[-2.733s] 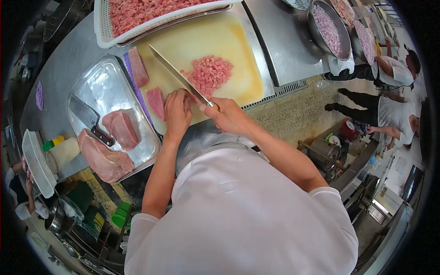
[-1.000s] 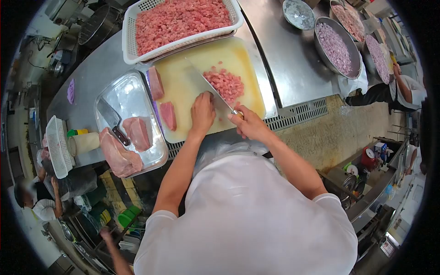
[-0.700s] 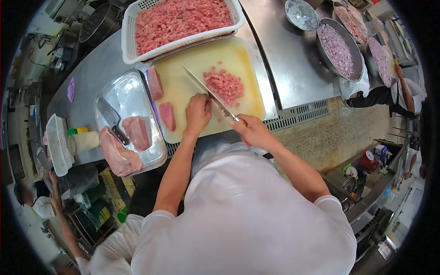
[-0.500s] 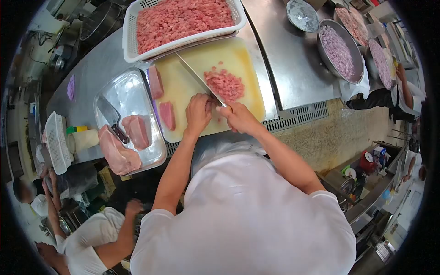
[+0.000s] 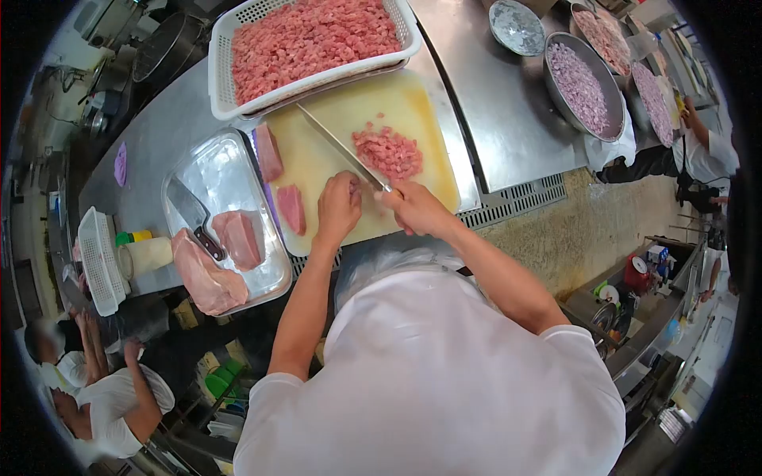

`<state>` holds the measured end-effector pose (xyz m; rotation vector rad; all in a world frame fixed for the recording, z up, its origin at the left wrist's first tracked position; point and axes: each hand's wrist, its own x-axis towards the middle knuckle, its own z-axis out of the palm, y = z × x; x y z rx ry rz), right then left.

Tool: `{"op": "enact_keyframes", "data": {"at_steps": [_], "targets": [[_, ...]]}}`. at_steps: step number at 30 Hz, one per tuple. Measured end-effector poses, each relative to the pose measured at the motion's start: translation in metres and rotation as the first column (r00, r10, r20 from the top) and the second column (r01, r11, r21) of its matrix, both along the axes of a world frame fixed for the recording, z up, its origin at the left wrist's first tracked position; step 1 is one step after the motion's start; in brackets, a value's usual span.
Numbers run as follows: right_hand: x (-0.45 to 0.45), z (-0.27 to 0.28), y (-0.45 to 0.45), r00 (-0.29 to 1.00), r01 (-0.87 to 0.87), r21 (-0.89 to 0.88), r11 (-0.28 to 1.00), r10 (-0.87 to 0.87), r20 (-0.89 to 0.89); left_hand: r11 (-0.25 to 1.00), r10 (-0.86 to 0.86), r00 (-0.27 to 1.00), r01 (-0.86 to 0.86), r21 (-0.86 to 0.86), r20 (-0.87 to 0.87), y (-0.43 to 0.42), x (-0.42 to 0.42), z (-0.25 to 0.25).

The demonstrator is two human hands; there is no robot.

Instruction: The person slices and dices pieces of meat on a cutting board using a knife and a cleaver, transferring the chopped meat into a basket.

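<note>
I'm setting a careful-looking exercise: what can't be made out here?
Head view throughout:
Anything under the left hand: covered by the hand.
Handle of the long knife: mostly covered by the right hand.
Far side of the white basket: partly cut off by the top edge.
Reading on the red scale: too small.

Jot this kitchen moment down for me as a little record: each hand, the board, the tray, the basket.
Right hand: grips the handle of a long knife
Left hand: curled over the board, beside the blade; anything beneath is hard to tell
Cutting board: diced meat right of the blade, two meat strips near the left edge
Metal tray: two larger meat pieces, another knife
White basket: filled with diced meat
</note>
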<state>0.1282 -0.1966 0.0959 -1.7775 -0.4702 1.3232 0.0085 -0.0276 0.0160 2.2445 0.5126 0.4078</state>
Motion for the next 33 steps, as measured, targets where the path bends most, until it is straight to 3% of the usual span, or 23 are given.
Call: {"op": "enact_keyframes", "data": {"at_steps": [4, 7, 9, 10, 12, 13, 15, 16, 18, 20, 23, 26, 27, 29, 30, 33], "targets": [[-0.016, 0.003, -0.015, 1.0, 0.007, -0.046, 0.999, -0.008, -0.021, 0.995, -0.046, 0.999, 0.047, 0.092, -0.012, 0.005, -0.004, -0.001], [-0.014, -0.015, 0.002, 0.994, 0.07, 0.078, 0.995, -0.064, -0.083, 0.986, -0.073, 0.997, 0.078, 0.148, -0.034, 0.002, -0.003, -0.002], [-0.011, -0.016, 0.011, 0.998, 0.056, 0.023, 0.998, -0.056, 0.005, 0.977, -0.129, 0.991, 0.131, 0.169, -0.022, 0.009, -0.004, 0.004], [-0.009, -0.015, 0.013, 0.997, 0.061, -0.001, 0.998, -0.061, 0.054, 0.998, 0.025, 0.999, -0.023, 0.063, -0.023, 0.007, -0.003, 0.012], [-0.007, -0.009, -0.006, 0.898, -0.098, 0.112, 0.989, 0.039, 0.438, 0.931, 0.323, 0.943, -0.331, -0.155, -0.076, -0.004, -0.004, 0.033], [-0.008, -0.004, -0.02, 0.792, -0.192, 0.131, 0.973, 0.074, 0.607, 0.938, 0.345, 0.937, -0.343, -0.047, 0.046, -0.004, -0.005, 0.041], [-0.007, 0.013, -0.042, 0.766, -0.284, 0.042, 0.958, 0.2, 0.611, 0.903, 0.349, 0.891, -0.403, 0.152, 0.29, -0.002, -0.01, 0.057], [-0.007, 0.019, -0.049, 0.746, -0.338, -0.001, 0.941, 0.268, 0.61, 0.918, 0.209, 0.896, -0.318, 0.235, 0.393, -0.005, -0.001, 0.068], [-0.009, 0.011, -0.052, 0.662, -0.382, -0.03, 0.924, 0.296, 0.689, 0.959, -0.046, 0.952, -0.043, 0.281, 0.303, -0.014, 0.024, 0.074], [-0.007, 0.005, -0.054, 0.577, -0.404, -0.05, 0.913, 0.297, 0.761, 0.888, -0.296, 0.938, 0.201, 0.413, 0.18, -0.026, 0.055, 0.077], [-0.006, 0.002, -0.068, 0.503, -0.389, -0.075, 0.918, 0.281, 0.817, 0.76, -0.327, 0.945, 0.271, 0.59, -0.014, -0.02, 0.078, 0.036], [0.003, 0.006, -0.121, 0.492, -0.32, -0.11, 0.941, 0.264, 0.83, 0.744, -0.092, 0.98, 0.185, 0.643, -0.176, 0.028, 0.093, -0.001], [0.005, 0.009, -0.141, 0.474, -0.296, -0.121, 0.947, 0.256, 0.843, 0.819, -0.03, 0.983, 0.128, 0.559, -0.181, 0.042, 0.085, -0.006], [0.006, 0.017, -0.176, 0.559, -0.179, -0.197, 0.964, 0.264, 0.786, 0.925, 0.091, 0.975, -0.006, 0.38, -0.204, 0.062, 0.071, -0.011], [0.003, 0.021, -0.185, 0.603, -0.12, -0.237, 0.964, 0.26, 0.755, 0.926, 0.072, 0.979, 0.006, 0.377, -0.192, 0.058, 0.062, -0.018], [-0.011, 0.038, -0.181, 0.848, 0.145, -0.149, 0.978, -0.045, 0.527, 0.922, -0.022, 0.983, 0.091, 0.376, -0.185, 0.023, 0.017, -0.029]]}}
